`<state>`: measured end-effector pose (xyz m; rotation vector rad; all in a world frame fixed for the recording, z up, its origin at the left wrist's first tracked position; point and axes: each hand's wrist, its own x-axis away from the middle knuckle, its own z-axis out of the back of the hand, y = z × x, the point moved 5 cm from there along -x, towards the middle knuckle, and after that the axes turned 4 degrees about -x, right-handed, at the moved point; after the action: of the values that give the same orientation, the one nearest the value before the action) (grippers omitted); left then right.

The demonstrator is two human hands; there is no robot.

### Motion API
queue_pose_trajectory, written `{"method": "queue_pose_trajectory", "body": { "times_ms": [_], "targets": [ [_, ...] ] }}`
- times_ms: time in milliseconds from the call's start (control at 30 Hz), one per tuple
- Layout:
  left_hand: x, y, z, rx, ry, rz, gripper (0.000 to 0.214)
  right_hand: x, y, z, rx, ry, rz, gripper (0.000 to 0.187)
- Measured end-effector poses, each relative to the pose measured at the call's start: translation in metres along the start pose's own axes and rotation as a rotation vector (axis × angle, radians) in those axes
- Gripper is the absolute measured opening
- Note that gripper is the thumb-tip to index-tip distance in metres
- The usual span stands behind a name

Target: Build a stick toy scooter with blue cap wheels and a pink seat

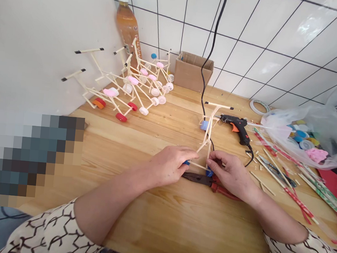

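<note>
A small tricycle model (207, 135) made of pale wooden sticks stands on the wooden table in front of me. It has a black-tipped handlebar at the far end, a light blue bottle cap (204, 125) as front wheel, and dark blue caps at the near end. My left hand (172, 164) has its fingers closed at the left dark blue cap (186, 162), mostly hidden by them. My right hand (229, 169) pinches by the right dark blue cap (209, 172). Red-handled pliers (197, 178) lie just under the near wheels, partly beneath my right hand.
A black glue gun (235, 126) lies right of the model, its cord trailing. Finished stick tricycles (131, 84) crowd the back left beside a drink bottle (127, 24). A cardboard box (193, 71), tape roll (259, 107), bag of caps (318, 135), scissors (277, 169) and sticks (273, 172) surround the work.
</note>
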<state>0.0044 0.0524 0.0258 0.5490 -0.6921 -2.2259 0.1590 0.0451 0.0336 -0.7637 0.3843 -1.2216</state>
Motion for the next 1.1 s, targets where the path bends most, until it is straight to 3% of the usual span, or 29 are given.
{"method": "queue_pose_trajectory", "body": {
  "times_ms": [300,1100],
  "targets": [
    [-0.0017,-0.0022,0.0028,-0.013,-0.068,0.189,0.029,0.0004,0.0011,-0.0015,-0.039,-0.022,-0.041,0.021],
    [-0.0048,-0.0019,0.0028,0.083,-0.047,0.208,0.018,-0.0009,0.0019,-0.0013,0.003,0.012,-0.022,0.022]
  ]
}}
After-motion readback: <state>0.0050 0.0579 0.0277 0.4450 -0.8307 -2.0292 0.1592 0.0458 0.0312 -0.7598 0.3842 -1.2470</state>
